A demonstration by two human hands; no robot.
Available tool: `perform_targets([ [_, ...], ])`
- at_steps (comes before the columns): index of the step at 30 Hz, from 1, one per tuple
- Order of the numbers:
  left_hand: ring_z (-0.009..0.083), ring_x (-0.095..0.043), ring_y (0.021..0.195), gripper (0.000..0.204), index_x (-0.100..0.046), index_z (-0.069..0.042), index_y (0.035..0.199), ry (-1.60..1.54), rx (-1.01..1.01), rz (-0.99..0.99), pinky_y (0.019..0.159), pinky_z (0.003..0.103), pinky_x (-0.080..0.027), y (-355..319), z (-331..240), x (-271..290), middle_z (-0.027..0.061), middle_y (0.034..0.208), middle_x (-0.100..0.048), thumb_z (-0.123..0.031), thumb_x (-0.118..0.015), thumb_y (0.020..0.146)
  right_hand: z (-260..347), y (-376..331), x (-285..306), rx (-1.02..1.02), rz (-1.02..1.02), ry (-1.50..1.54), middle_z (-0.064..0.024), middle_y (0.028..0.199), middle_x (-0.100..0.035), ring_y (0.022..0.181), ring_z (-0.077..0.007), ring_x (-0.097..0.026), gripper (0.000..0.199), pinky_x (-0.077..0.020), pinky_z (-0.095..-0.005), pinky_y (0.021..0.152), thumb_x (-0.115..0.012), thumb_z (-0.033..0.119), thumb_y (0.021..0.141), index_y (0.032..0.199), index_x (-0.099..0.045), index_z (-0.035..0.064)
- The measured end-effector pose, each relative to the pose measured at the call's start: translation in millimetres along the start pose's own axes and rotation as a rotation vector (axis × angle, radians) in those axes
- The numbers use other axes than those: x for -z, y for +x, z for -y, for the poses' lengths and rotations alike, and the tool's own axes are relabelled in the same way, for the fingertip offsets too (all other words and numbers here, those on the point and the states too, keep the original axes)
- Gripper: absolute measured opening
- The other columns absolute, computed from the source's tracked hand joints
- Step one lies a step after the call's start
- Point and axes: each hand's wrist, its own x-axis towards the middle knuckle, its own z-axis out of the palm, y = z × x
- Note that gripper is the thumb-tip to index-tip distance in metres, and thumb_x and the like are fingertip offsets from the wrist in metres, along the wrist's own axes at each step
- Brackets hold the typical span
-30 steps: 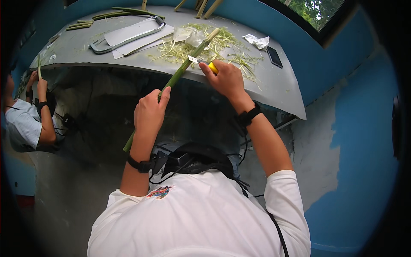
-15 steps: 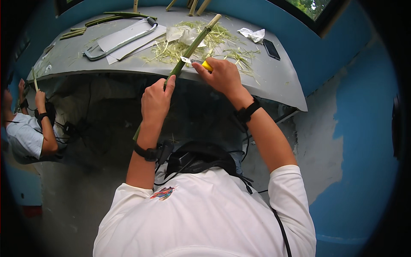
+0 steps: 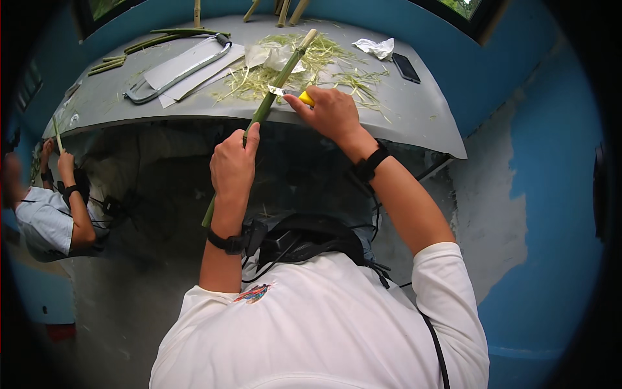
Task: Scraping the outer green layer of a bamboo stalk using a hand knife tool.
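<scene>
My left hand (image 3: 232,167) is closed round a long green bamboo stalk (image 3: 262,111). The stalk slants up and away to the right; its pale far end lies over the table, and its lower end shows beside my left forearm. In my right hand (image 3: 333,115) is a knife with a yellow handle (image 3: 306,98), the fingers wrapped round it. Its light-coloured blade (image 3: 277,91) lies across the stalk, touching it a short way beyond my left thumb. Under the stalk's far part, thin pale-green shavings (image 3: 324,53) are scattered over the grey table (image 3: 414,117).
A hacksaw (image 3: 188,74) lies on white sheets (image 3: 167,70) at the table's left, near green stalks (image 3: 146,44). Crumpled white paper (image 3: 374,48) and a dark phone (image 3: 405,67) lie right. Farther left, another person (image 3: 46,214) holds a thin stick (image 3: 58,135).
The blade has slid a little along the stalk, away from my left hand. The view has shifted slightly, and the stalk's far end now appears lower and farther left.
</scene>
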Motion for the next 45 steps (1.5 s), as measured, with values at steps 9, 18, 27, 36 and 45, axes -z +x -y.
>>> perform_targets([
  [9, 0.0537, -0.072, 0.081, 0.068, -0.073, -0.002, 0.092, 0.068, 0.066, 0.027, 0.074, 0.060, -0.055, -40.9, 11.9, 28.1, 0.0260, 0.079, -0.072, -0.064, -0.057, 0.116, 1.7, 3.2, -0.6, -0.113, -0.075, -0.040, -0.0223, 0.070, -0.074, 0.069, -0.0444, -0.078, 0.076, -0.0613, -0.0550, 0.064, -0.063, 0.075, 0.108, 0.079, -0.073, 0.0053],
  [18, 0.0507, -0.069, 0.076, 0.065, -0.073, -0.003, 0.093, -0.016, 0.114, 0.052, 0.070, 0.057, -0.053, -57.6, 31.2, 48.3, 0.0231, 0.075, -0.068, -0.062, -0.062, 0.115, 5.6, 3.8, 1.3, -0.104, -0.048, 0.014, -0.0202, 0.070, -0.073, 0.069, -0.0435, -0.076, 0.075, -0.0592, -0.0543, 0.065, -0.063, 0.075, 0.109, 0.078, -0.070, 0.0062],
  [27, 0.0533, -0.070, 0.082, 0.065, -0.070, 0.001, 0.093, -0.187, 0.056, 0.137, 0.074, 0.058, -0.054, -9.5, 31.6, 17.9, 0.0265, 0.080, -0.070, -0.059, -0.059, 0.117, 11.5, 2.9, 2.0, -0.027, 0.002, 0.073, -0.0182, 0.069, -0.070, 0.067, -0.0424, -0.073, 0.074, -0.0563, -0.0527, 0.064, -0.066, 0.073, 0.108, 0.076, -0.068, 0.0068],
  [36, 0.0509, -0.070, 0.082, 0.069, -0.068, 0.002, 0.090, -0.206, -0.014, 0.147, 0.076, 0.056, -0.054, 13.6, 21.5, 4.1, 0.0259, 0.079, -0.069, -0.060, -0.054, 0.119, 8.9, 1.5, -3.6, 0.040, 0.002, 0.086, -0.0181, 0.068, -0.069, 0.067, -0.0424, -0.072, 0.073, -0.0555, -0.0526, 0.063, -0.068, 0.073, 0.107, 0.075, -0.068, 0.0068],
  [45, 0.0567, -0.069, 0.088, 0.069, -0.066, 0.000, 0.090, -0.154, 0.001, 0.121, 0.077, 0.062, -0.053, 10.0, 15.1, -5.3, 0.0286, 0.083, -0.070, -0.061, -0.052, 0.119, 8.6, 1.5, -13.3, 0.036, -0.028, 0.023, -0.0175, 0.067, -0.071, 0.065, -0.0416, -0.074, 0.074, -0.0574, -0.0532, 0.061, -0.069, 0.076, 0.104, 0.073, -0.070, 0.0079],
])
